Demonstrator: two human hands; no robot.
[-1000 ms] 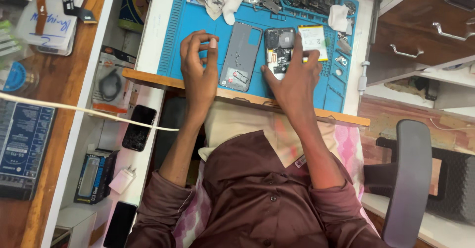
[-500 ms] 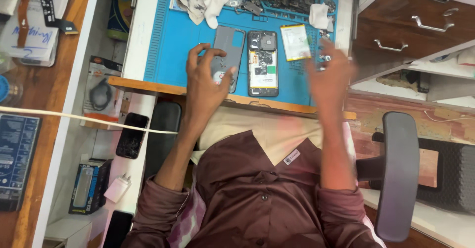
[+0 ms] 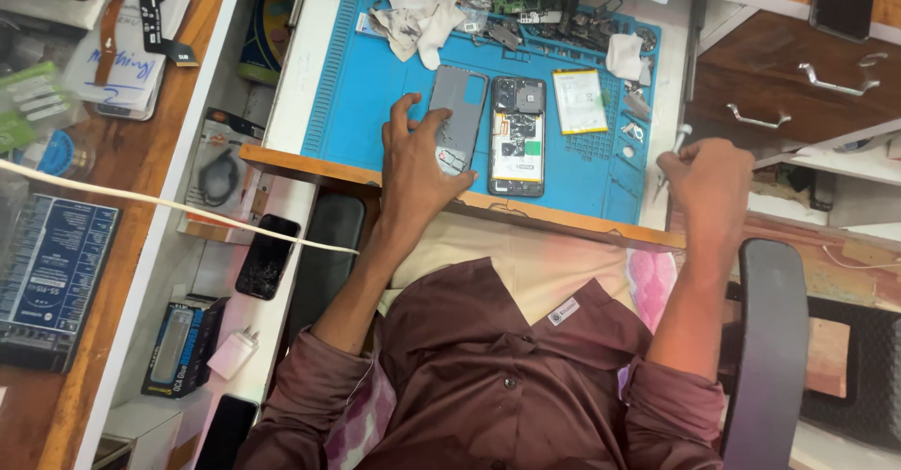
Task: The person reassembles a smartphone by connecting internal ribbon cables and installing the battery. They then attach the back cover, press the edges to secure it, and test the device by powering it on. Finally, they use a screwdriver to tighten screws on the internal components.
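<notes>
Bench observation. Opened phone (image 3: 517, 136) lies face down on the blue work mat (image 3: 366, 104), back removed, board and battery area exposed. Grey back cover (image 3: 456, 118) lies just beside it, to its left. Left hand (image 3: 419, 156) rests spread over the cover's lower end, fingers loose, pinning rather than gripping. Right hand (image 3: 710, 181) is off the mat's right edge, clenched around a slim metal tool (image 3: 672, 151), likely a screwdriver. Judgement: disassembly stage, between fasteners. Next move calls for bringing the tip accurately over the board while the phone is steadied. Loose battery (image 3: 579, 100) lies near the phone's upper right.
</notes>
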